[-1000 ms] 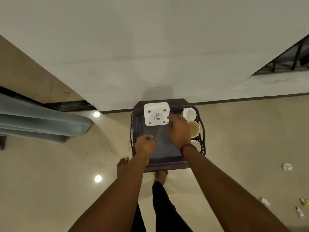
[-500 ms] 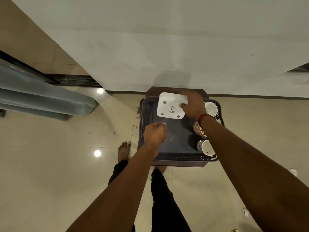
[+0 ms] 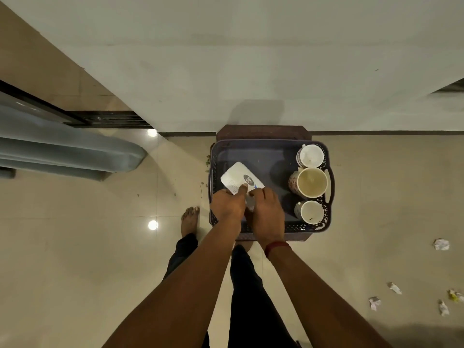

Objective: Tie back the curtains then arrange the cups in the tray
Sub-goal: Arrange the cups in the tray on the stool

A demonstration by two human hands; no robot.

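Beige floor (image 3: 75,247), scraps (image 3: 441,244) right, curtain (image 3: 62,151) left. On the stool (image 3: 262,131), the tray (image 3: 266,142) holds three cups (image 3: 312,182) (upright, along its right wall); left hand (image 3: 229,204) and right hand (image 3: 267,212) clamp curled fingers (image 3: 243,189) on a white box (image 3: 238,180).

Plastic, glaze, cloth and shiny tile
The tray (image 3: 263,141) looks like dark plastic with a smooth, slightly glossy bottom; the cups (image 3: 312,182) are glazed and glossy, the white box (image 3: 234,180) is matt plastic. The floor (image 3: 75,247) tiles shine, the curtain (image 3: 62,151) is cloth, the desk (image 3: 261,131) looks like dark wood.
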